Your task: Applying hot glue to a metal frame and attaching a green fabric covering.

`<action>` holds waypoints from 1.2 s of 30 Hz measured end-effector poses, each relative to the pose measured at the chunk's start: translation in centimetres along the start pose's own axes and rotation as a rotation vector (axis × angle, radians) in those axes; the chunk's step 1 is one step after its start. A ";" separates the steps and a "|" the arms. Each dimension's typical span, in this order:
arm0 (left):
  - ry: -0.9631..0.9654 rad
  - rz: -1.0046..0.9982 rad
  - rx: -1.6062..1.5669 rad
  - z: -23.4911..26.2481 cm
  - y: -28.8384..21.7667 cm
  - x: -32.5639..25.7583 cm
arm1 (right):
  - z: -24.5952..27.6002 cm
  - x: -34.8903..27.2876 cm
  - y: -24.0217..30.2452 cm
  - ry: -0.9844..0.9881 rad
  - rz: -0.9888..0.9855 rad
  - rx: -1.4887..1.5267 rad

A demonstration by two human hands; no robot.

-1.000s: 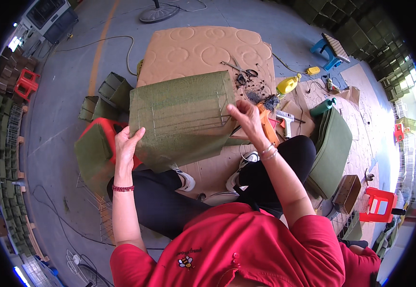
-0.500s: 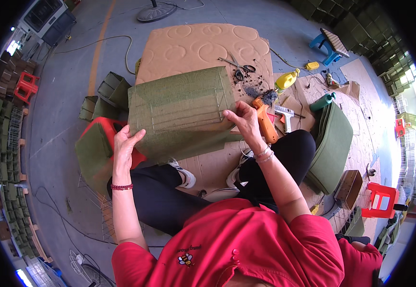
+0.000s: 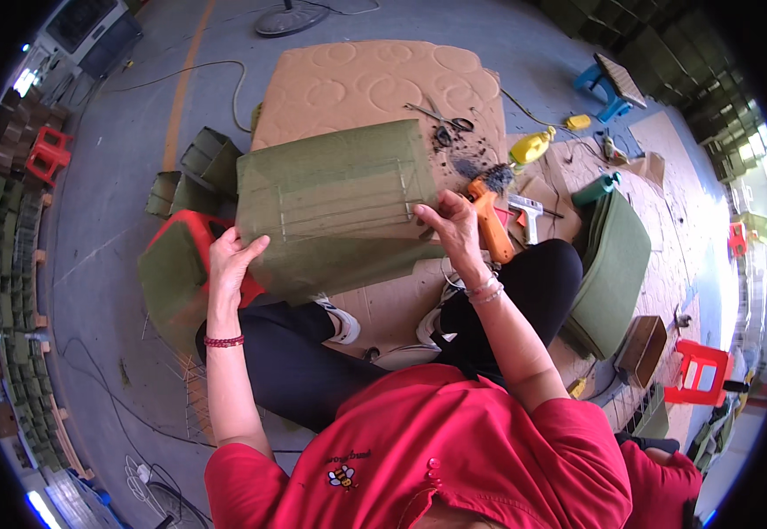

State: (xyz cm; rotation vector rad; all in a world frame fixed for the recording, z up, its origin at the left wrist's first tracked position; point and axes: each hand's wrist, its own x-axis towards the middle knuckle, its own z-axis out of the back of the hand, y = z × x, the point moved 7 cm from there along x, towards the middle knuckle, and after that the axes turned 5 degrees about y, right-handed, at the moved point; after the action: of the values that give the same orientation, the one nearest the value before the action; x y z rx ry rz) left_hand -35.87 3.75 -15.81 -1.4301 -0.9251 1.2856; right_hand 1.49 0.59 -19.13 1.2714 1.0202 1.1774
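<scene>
Between my hands stretches a thin, see-through green fabric sheet with a rectangle of thin wire lying against it. My left hand pinches its left edge, thumb on top. At the right edge, my right hand is closed on the sheet close to one end of the wire. The far part of the sheet rests over a padded tan board; its near part hangs above my legs. Scissors lie on the board amid dark crumbs. Just right of my right hand is an orange hot-glue gun.
A white glue gun and a yellow bottle lie to the right, before a stack of green panels. On the left are a red stool and green boxes. A blue stool stands far right.
The sheet's near part has shifted slightly between my hands. Both hands keep their hold in nearly the same place.
</scene>
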 end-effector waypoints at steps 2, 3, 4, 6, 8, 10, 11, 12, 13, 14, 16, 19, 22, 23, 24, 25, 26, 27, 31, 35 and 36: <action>-0.015 -0.001 0.015 -0.4 -0.3 0.0 | -0.1 -0.1 0.7 0.009 -0.046 0.054; 0.025 -0.002 0.005 -0.5 0.1 0.1 | 0.1 -0.2 0.1 0.003 -0.059 0.057; 0.019 0.003 0.062 -0.3 0.8 0.8 | 0.2 -0.5 0.9 0.006 -0.038 0.079; 0.000 -0.003 0.086 -0.4 0.9 0.8 | 0.1 -0.6 1.3 -0.010 -0.030 0.152; -0.026 -0.028 0.076 0.2 0.9 0.6 | -0.1 -0.6 1.0 -0.003 -0.028 0.166; -0.012 -0.028 0.144 0.4 1.3 0.8 | 0.0 -0.6 0.4 -0.002 -0.051 0.136; -0.010 -0.028 0.142 0.1 1.0 0.7 | 0.2 -0.5 0.1 -0.004 -0.051 0.134; 0.000 -0.030 0.070 -0.5 0.8 0.7 | 0.6 -0.5 -0.1 -0.011 -0.031 0.087; 0.011 -0.032 0.000 -1.0 0.2 0.4 | 0.7 -0.6 0.3 -0.019 -0.010 0.041; 0.020 -0.031 -0.001 -0.4 0.7 0.6 | 0.8 -0.6 0.5 -0.027 -0.012 0.038; 0.021 0.045 0.209 1.3 2.6 1.3 | 0.4 -0.7 1.1 -0.031 -0.013 -0.092; 0.056 0.025 0.084 0.0 0.8 0.3 | 0.1 -0.6 0.5 -0.070 0.050 -0.039; 0.072 0.005 0.061 0.0 0.8 0.4 | 0.4 -0.4 0.3 -0.029 0.006 -0.100; 0.083 0.006 0.061 -0.5 0.6 0.5 | 0.6 -0.4 0.1 -0.039 0.004 -0.104; 0.065 0.003 0.040 -0.7 0.3 0.4 | 0.6 -0.4 -0.6 -0.037 -0.013 -0.060; 0.041 0.000 0.020 -0.8 0.1 0.3 | 0.5 -0.4 -0.9 -0.030 -0.029 -0.013; 0.043 0.001 0.020 -0.7 0.3 0.5 | 0.6 -0.4 -0.9 -0.026 -0.022 -0.026; 0.038 0.009 0.043 -0.4 0.7 0.7 | 0.6 -0.4 -1.0 -0.027 -0.023 -0.026; 0.030 0.066 0.097 0.1 1.5 0.8 | 0.4 -0.7 -0.2 -0.023 -0.017 -0.002; 0.027 0.072 0.145 0.8 2.2 1.2 | 0.7 -0.7 -0.5 0.000 -0.052 -0.169; 0.024 0.083 0.210 1.3 2.5 1.4 | 0.7 -0.7 -0.4 0.000 -0.055 -0.169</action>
State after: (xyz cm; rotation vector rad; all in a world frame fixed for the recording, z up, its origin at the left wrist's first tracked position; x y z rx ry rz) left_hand -37.13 4.68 -18.52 -1.3271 -0.6984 1.3810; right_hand 2.10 -0.21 -19.55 1.1044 0.9296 1.1955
